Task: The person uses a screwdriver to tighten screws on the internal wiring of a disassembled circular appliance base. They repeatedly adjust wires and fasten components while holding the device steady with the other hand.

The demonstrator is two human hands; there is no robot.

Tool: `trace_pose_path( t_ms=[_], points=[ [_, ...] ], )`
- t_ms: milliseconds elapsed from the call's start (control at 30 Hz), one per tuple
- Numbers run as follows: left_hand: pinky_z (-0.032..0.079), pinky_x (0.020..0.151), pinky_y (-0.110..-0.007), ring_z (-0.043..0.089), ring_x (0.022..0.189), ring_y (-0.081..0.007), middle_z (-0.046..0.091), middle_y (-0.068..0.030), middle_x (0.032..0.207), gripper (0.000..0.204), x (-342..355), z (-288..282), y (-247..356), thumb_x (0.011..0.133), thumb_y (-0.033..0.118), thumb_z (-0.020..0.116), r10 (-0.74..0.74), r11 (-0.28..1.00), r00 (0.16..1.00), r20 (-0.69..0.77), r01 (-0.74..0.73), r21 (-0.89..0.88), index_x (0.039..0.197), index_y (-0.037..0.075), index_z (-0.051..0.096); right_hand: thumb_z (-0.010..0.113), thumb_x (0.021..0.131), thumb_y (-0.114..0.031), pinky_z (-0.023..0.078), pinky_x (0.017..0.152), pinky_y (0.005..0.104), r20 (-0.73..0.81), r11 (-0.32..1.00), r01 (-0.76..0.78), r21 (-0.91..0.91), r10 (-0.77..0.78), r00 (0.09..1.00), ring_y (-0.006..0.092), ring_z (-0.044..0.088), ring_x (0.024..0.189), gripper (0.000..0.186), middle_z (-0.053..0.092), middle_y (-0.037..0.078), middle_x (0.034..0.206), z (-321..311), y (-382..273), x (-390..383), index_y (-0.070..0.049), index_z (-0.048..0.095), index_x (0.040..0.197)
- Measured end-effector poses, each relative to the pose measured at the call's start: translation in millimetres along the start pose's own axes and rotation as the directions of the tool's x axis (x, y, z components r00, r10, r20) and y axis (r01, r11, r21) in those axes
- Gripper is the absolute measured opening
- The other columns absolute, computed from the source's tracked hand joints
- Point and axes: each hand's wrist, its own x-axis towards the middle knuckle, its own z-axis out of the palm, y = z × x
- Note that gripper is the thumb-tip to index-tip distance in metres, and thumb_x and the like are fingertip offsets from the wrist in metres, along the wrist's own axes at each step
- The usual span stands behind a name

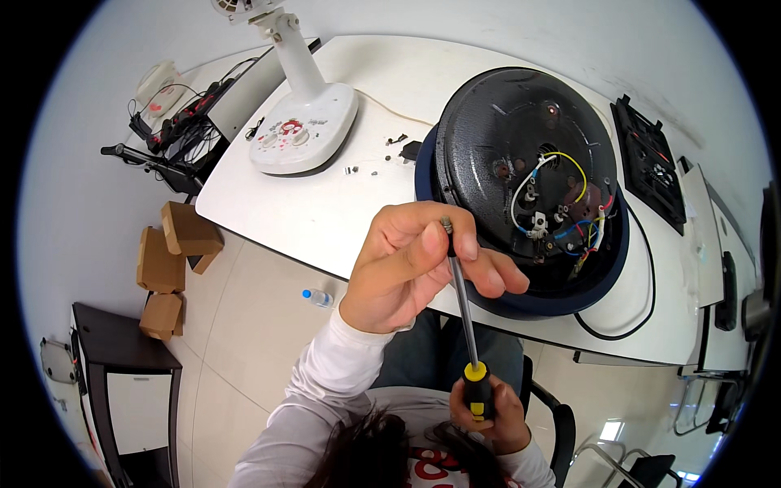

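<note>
My right hand [511, 413] is wrapped round the black and yellow handle of a screwdriver [465, 317], whose shaft points up and away from me. At its tip sits a small metal screw [447, 224], pinched between the thumb and forefinger of my left hand [399, 260]. The other left fingers curl loosely beside the shaft. Just beyond my left hand lies a round appliance with a black metal bottom [488, 122] and a dark blue outer shell [537, 307]. Coloured wires [582, 175] and terminals show on its exposed underside.
A white fan base [313, 134] stands at the far left of the white table [382, 73]. Small loose parts [394, 142] lie between it and the appliance. To the right are an open black tool case [651, 163] and a black cable [643, 305]. A bottle [319, 298] lies on the floor.
</note>
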Motion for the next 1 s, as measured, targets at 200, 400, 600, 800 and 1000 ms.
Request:
trace_pose_path(
  t_ms=[200,400,600,800,1000],
  points=[
    [0.048,0.093,-0.044,0.06,0.105,-0.038,0.067,-0.0187,0.087,0.025,-4,-3,-6,0.099,0.025,0.042,0.094,0.981,0.94,-0.328,-0.144,-0.131,0.098,0.001,0.05,0.046,0.093,-0.05,0.031,0.051,0.0168,-0.08,0.99,0.1,-0.099,-0.108,0.991,0.0033,0.04,0.058,0.065,0.056,0.01,0.096,12,7,16,0.005,0.04,0.129],
    [0.051,0.09,-0.039,0.064,0.1,-0.0315,0.068,-0.0201,0.094,0.027,-2,-14,7,0.099,0.022,0.042,0.283,0.924,0.904,-0.32,-0.167,0.344,0.098,-0.002,0.055,0.044,0.097,-0.039,0.031,0.052,0.0179,-0.158,0.843,0.33,-0.425,-0.428,0.89,0.0049,0.037,0.058,0.055,0.054,0.013,0.097,6,26,19,-0.004,0.032,0.138],
    [0.051,0.087,-0.043,0.066,0.092,-0.0352,0.069,-0.0168,0.087,0.031,-6,-21,17,0.092,0.028,0.058,0.351,0.706,0.88,-0.32,-0.024,0.708,0.096,-0.003,0.06,0.042,0.096,-0.046,0.029,0.047,0.0181,-0.215,0.837,0.332,-0.435,-0.454,0.864,0.0049,0.035,0.05,0.055,0.054,0.013,0.093,-7,10,9,-0.007,0.037,0.134],
    [0.052,0.083,-0.041,0.068,0.085,-0.031,0.068,-0.017,0.083,0.026,-13,-28,17,0.084,0.02,0.067,0.377,0.704,0.877,-0.297,-0.064,0.707,0.094,-0.004,0.062,0.042,0.094,-0.053,0.027,0.041,0.017,-0.303,0.827,0.28,-0.488,-0.461,0.834,0.0031,0.031,0.044,0.061,0.05,0.008,0.083,-4,3,7,-0.002,0.039,0.128],
    [0.053,0.078,-0.039,0.068,0.079,-0.03,0.068,-0.016,0.079,0.024,-18,-32,15,0.088,0.02,0.064,0.405,0.621,0.872,-0.274,-0.043,0.783,0.093,-0.003,0.062,0.043,0.096,-0.046,0.028,0.046,0.018,-0.251,0.851,0.293,-0.436,-0.428,0.868,0.0051,0.037,0.051,0.053,0.053,0.013,0.09,-9,9,5,-0.005,0.04,0.129]
  ],
)
